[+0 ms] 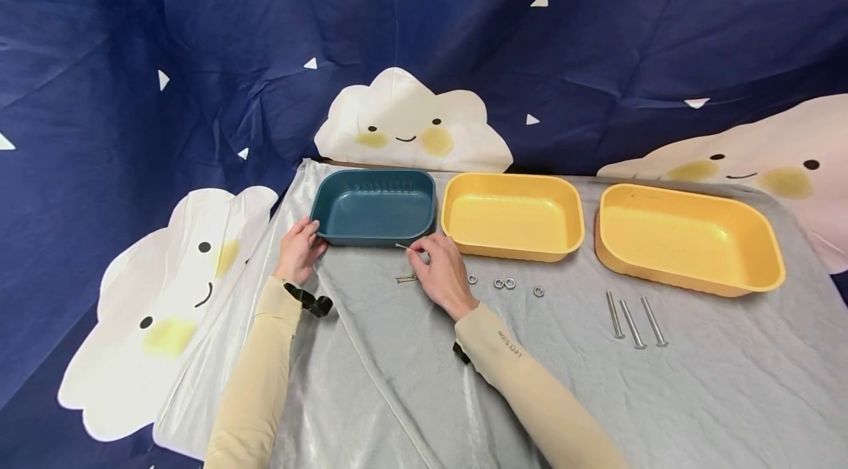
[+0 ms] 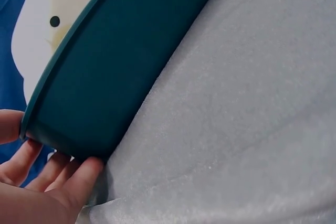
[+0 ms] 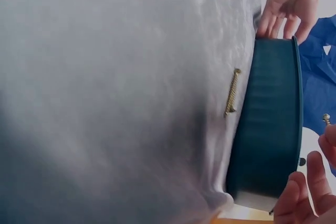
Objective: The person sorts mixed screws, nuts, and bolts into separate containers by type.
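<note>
My right hand (image 1: 442,270) pinches a small screw (image 1: 401,246) at the near right side of the teal bin (image 1: 371,239). In the right wrist view, the screw's head (image 3: 326,118) sticks out past the fingertips, above the bin's rim. With its fingers at the bin's left end, my left hand (image 1: 299,252) grips the rim and outer wall; in the left wrist view one finger lies over the rim and the others against the wall. Small brass-coloured screws (image 3: 232,93) lie on the cloth close to the bin's near side.
A yellow bin (image 1: 513,252) and a second yellow bin (image 1: 689,281) stand to the right of the teal one. Several hex nuts (image 1: 509,283) lie before the middle bin. Three long bolts (image 1: 631,323) rest on the grey cloth (image 1: 530,381) at right. A dark blue curtain (image 1: 397,5) hangs behind.
</note>
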Demonstrator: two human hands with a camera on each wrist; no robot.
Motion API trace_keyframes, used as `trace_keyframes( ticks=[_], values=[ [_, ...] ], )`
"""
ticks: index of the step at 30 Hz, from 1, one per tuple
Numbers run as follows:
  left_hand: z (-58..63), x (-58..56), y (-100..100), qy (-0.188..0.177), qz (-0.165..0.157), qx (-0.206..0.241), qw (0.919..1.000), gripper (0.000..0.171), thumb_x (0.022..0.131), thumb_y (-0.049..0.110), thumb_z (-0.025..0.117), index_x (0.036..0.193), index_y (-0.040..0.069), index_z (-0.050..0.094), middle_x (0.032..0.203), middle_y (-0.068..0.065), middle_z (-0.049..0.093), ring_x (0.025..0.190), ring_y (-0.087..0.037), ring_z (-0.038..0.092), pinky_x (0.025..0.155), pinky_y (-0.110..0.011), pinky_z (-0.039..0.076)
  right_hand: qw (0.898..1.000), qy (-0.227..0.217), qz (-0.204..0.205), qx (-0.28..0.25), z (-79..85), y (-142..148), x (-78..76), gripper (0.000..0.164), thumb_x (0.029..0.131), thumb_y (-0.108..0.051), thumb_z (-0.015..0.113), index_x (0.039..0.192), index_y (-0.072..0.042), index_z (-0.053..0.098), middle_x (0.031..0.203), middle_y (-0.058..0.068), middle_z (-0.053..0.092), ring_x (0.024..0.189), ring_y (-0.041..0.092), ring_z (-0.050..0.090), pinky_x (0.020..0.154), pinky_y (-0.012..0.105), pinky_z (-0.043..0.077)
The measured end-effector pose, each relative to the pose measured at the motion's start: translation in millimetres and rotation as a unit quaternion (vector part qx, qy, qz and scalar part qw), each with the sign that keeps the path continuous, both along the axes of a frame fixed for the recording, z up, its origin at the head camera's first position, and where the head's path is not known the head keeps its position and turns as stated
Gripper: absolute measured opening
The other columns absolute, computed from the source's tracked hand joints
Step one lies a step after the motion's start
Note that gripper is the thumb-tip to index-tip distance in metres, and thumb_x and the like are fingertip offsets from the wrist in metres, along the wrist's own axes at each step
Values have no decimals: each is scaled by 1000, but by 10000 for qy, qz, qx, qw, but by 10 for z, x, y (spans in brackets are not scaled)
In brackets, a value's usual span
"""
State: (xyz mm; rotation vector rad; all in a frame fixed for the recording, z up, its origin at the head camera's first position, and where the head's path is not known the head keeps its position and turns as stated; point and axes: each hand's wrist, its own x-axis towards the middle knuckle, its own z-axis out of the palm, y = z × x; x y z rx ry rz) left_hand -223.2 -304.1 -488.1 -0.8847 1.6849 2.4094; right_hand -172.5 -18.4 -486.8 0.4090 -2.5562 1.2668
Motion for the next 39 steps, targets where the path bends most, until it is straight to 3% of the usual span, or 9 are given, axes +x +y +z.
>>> trace_keyframes(
  ticks=[7,18,39],
  values=[
    [-5,-4,-15,88,-22,27,10000,53,100,13,49,150,12,31,152,-9,37,134,-15,43,113,-38,34,9993,350,-71,70,83,18,-99,11,91,-24,66,89,-15,73,94,3,61,91,22,55,79,36,45],
    [-12,4,-23,185,-39,7,9998,57,100,12,49,152,12,26,155,-10,34,139,-19,38,114,-39,33,9940,831,-280,655,144,44,-223,15,93,-25,63,90,-14,72,95,5,62,89,25,49,81,38,40],
    [-12,19,7,209,12,65,9998,58,99,12,50,152,11,27,154,-11,35,139,-21,39,113,-39,33,9879,607,-400,1369,73,13,-358,11,91,-25,66,86,-15,70,97,4,58,95,26,45,81,41,33]
  ],
)
